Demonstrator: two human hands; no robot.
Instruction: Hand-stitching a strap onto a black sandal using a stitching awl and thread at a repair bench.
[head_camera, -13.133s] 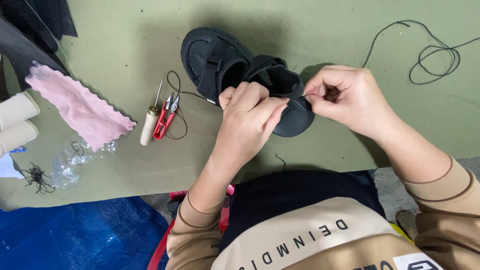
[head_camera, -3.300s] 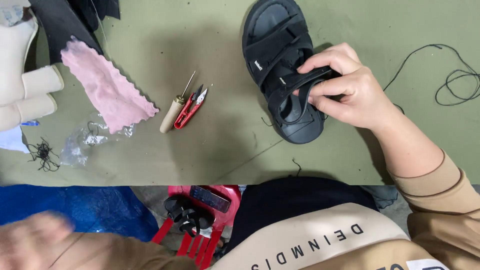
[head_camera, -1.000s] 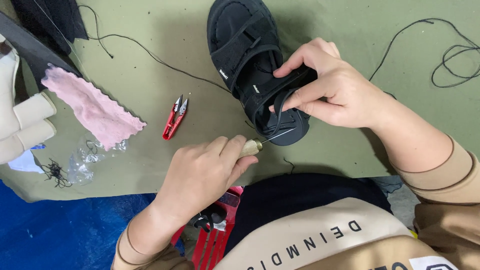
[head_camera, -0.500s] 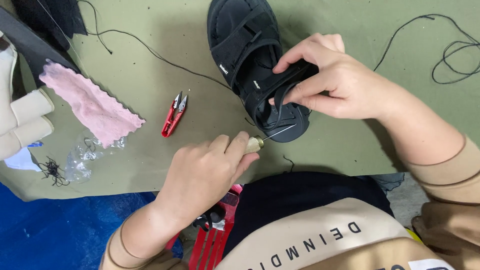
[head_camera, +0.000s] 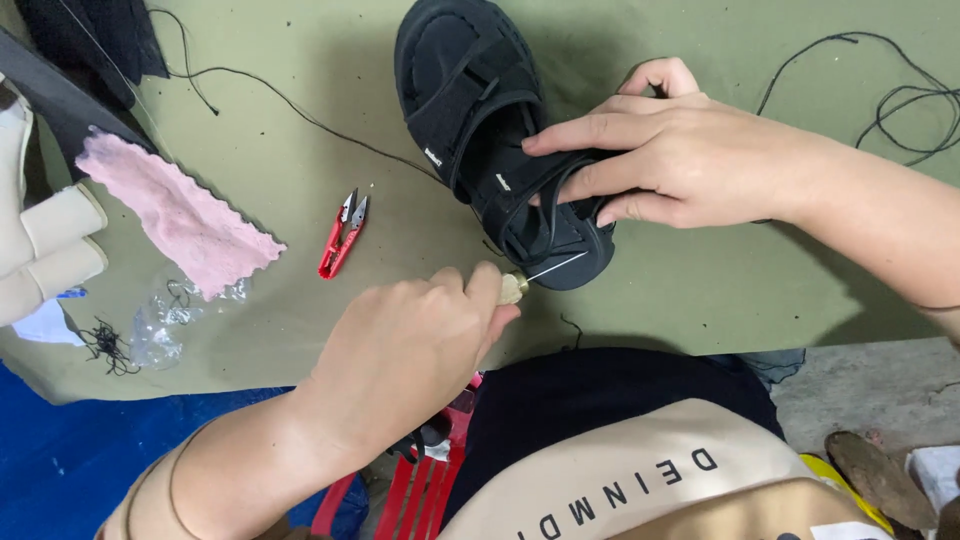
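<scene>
1. The left hand (head_camera: 415, 350) is closed in a fist, back of the hand up, thumb and forefinger pinched together at the front.
2. Its forearm runs from the lower left corner of the view up toward the centre, with a tan cuff at the wrist.
3. The right hand (head_camera: 665, 155) lies palm down, its fingers (head_camera: 590, 130) stretched out flat toward the left and slightly spread, the thumb tucked below.
4. Its forearm comes in bare from the right edge, angled down to the right.
5. The two hands are near each other, not touching.
</scene>
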